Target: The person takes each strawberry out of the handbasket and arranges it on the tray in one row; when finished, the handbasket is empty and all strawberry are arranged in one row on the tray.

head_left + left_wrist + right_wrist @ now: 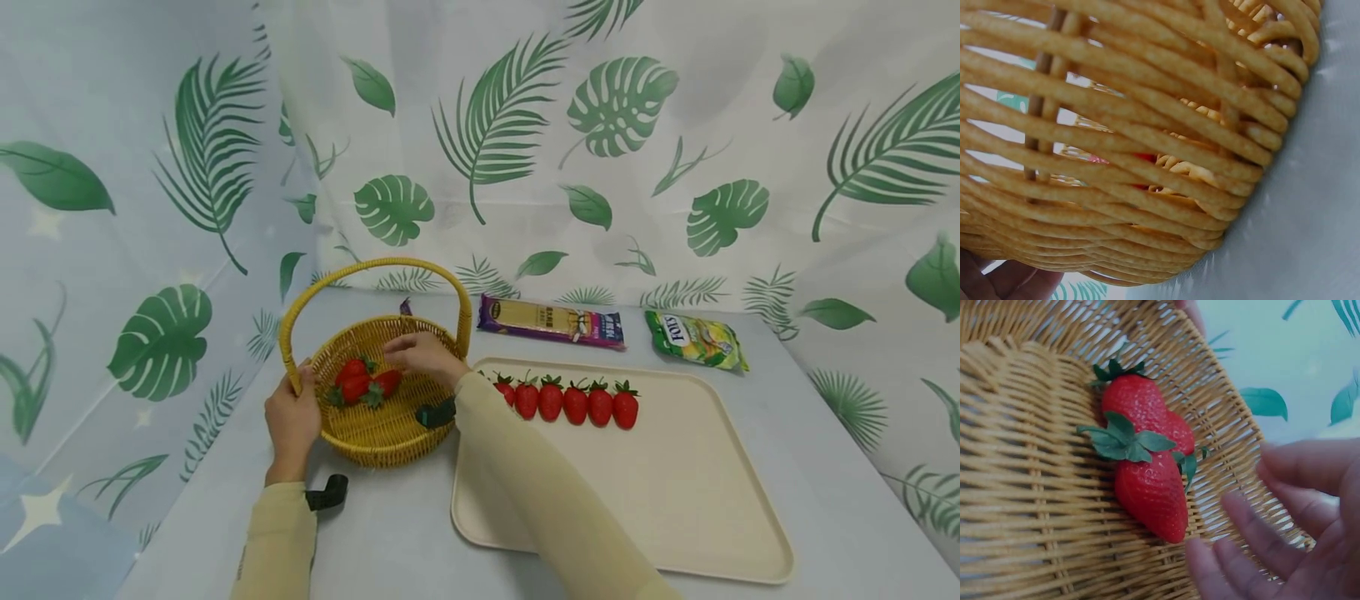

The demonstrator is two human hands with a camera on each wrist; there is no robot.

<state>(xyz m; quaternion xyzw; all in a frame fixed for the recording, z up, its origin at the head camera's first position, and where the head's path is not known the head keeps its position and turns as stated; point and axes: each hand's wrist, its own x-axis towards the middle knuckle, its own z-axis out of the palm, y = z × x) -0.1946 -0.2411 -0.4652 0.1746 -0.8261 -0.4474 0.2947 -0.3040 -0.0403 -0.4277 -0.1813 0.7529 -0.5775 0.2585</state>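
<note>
A yellow wicker basket [382,454] with a tall arched handle stands on the left of the table. My left hand [294,417] grips its left rim near the foot of the handle; in the left wrist view only some fingers [1013,281] show below the weave. Several red strawberries [352,383] with green leaves lie together inside the basket. Over the basket reaches my right hand [427,357], empty. In the right wrist view its fingers [1260,537] are spread and loosely bent, close beside a strawberry [1152,494] but apart from it.
Right of the basket lies a beige tray [637,492] holding a row of several strawberries [575,406], partly hidden by my right sleeve. Behind the tray are a purple pasta packet [551,321] and a green snack bag [696,340]. Leaf-patterned cloth walls surround the table.
</note>
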